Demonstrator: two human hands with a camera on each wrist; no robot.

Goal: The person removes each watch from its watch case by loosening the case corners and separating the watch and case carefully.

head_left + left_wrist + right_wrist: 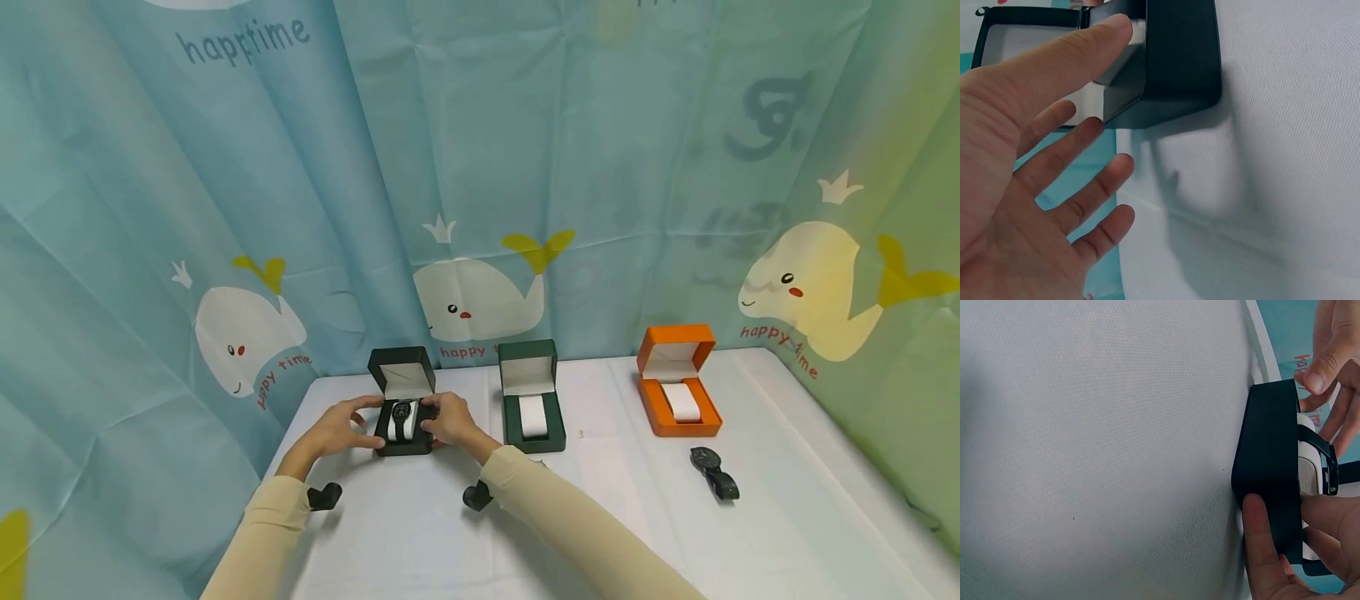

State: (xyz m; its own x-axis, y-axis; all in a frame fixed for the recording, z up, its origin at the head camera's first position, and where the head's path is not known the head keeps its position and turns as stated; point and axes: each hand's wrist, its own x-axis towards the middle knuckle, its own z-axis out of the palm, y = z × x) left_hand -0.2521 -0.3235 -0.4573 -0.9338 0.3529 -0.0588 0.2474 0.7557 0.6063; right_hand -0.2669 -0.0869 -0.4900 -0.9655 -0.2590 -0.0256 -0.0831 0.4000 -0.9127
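A dark watch box stands with its lid up on the table's left. Inside, a black wristwatch is strapped round a white cushion. My left hand is at the box's left side, fingers spread; in the left wrist view its thumb reaches over the rim. My right hand grips the box's right side, with a finger along the outer wall and others inside against the cushion. Part of the box's right side is hidden behind this hand.
A green watch box and an orange one, both with lids up, hold white cushions. A black wristwatch lies at right. Another small object shows partly behind the right sleeve. A printed curtain hangs behind the table.
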